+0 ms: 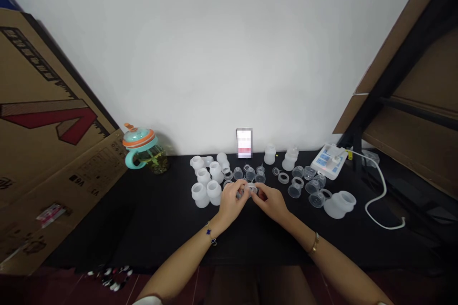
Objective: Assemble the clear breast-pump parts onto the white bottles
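Note:
My left hand [232,201] and my right hand [272,201] meet at the middle of a black table [161,219], both gripping one small clear plastic ring part [250,189] between the fingertips. Just left of my left hand stand several white translucent bottle bodies [205,186]. Beyond and to the right of my hands lie several clear caps and rings [296,181]. A larger white bottle [339,203] lies on its side at the right.
A teal and orange lidded cup [143,150] stands at the back left. Cardboard [43,143] leans along the left side. A white device [329,160] with a white cable [379,200] sits at the back right beside a dark frame [393,76].

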{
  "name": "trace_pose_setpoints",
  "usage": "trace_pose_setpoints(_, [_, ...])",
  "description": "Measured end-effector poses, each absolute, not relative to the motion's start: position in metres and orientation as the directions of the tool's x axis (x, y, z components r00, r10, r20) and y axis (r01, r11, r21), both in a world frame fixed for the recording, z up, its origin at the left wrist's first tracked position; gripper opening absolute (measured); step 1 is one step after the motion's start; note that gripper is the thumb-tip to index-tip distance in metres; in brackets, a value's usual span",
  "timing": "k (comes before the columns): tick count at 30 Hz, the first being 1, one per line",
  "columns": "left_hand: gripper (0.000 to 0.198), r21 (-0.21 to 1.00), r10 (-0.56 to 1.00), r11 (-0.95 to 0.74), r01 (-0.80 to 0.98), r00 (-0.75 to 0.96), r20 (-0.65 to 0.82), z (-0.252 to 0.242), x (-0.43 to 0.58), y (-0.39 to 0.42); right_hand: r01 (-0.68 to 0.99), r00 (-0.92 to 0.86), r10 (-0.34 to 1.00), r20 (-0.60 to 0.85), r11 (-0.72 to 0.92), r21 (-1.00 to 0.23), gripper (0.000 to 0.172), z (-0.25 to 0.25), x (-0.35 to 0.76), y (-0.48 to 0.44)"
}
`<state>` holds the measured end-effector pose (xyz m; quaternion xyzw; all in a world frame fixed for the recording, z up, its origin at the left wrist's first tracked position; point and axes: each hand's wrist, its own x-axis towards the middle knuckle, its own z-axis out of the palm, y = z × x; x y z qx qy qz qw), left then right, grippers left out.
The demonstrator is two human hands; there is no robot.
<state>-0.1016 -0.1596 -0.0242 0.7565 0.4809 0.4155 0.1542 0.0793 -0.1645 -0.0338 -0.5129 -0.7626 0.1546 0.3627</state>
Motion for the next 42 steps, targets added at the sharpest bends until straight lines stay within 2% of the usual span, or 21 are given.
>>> trace_pose_setpoints(15, [0.013, 0.53, 0.784, -0.564, 0.633, 0.208, 0.585, -0.0283, -0.1025, -0.1586, 0.659, -0.232, 0.889, 0.394, 0.442, -0.609, 0.025, -0.0363, 0.0838, -0.1622])
trace_pose_setpoints(30, [0.019, 0.559, 0.79, -0.58, 0.592, 0.243, 0.563, -0.0257, -0.1012, -0.1593, 0.643, -0.219, 0.893, 0.393, 0.435, -0.63, 0.026, -0.0321, 0.083, -0.1631])
trace_pose_setpoints(42, [0.012, 0.607, 0.816, -0.55, 0.574, 0.213, 0.538, -0.027, -0.1008, -0.1588, 0.655, -0.23, 0.89, 0.394, 0.442, -0.613, 0.024, -0.0342, 0.0837, -0.1624])
